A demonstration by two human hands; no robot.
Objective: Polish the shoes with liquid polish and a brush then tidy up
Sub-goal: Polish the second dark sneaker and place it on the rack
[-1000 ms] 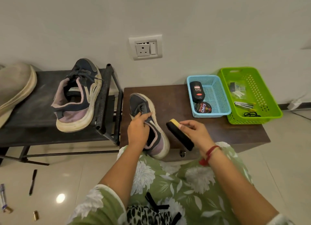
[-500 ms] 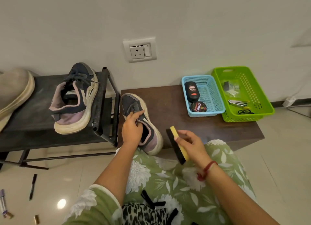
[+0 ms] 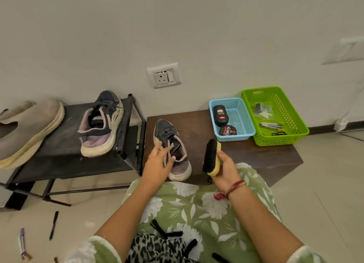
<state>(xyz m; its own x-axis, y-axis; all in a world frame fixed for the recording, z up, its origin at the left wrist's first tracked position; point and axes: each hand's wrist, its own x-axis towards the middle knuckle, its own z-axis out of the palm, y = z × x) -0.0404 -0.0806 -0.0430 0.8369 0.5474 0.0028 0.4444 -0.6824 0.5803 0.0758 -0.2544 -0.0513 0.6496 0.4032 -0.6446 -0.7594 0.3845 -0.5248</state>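
On the brown table (image 3: 256,154), close to its near edge, a dark grey and mauve shoe (image 3: 171,132) lies with its toe pointing towards the wall and its heel towards the person. The left hand (image 3: 157,162) is over the shoe's left side at the laces, with fingers straight and spread and the thumb reaching towards the tongue. It has hold of nothing, and whether the fingertips touch the laces or hang just above them cannot be told.

Just beside the shoe on its right, apart from it, is the brush (image 3: 211,158). The right hand (image 3: 226,168) grips it with fingers curled round its yellow wooden back. The black bristles face left towards the shoe, and the brush is held nearly upright above the table's near edge.

Further back on the table, a blue basket (image 3: 236,137) holds a black polish bottle (image 3: 221,115) lying on its side and a round polish tin (image 3: 227,130) in front of it. A green basket (image 3: 275,139) touches the blue one on the right and holds small items too small to name.

The matching second shoe (image 3: 100,124) rests on a black rack (image 3: 59,144) left of the table, well apart from both hands, with a beige shoe (image 3: 25,128) further left.
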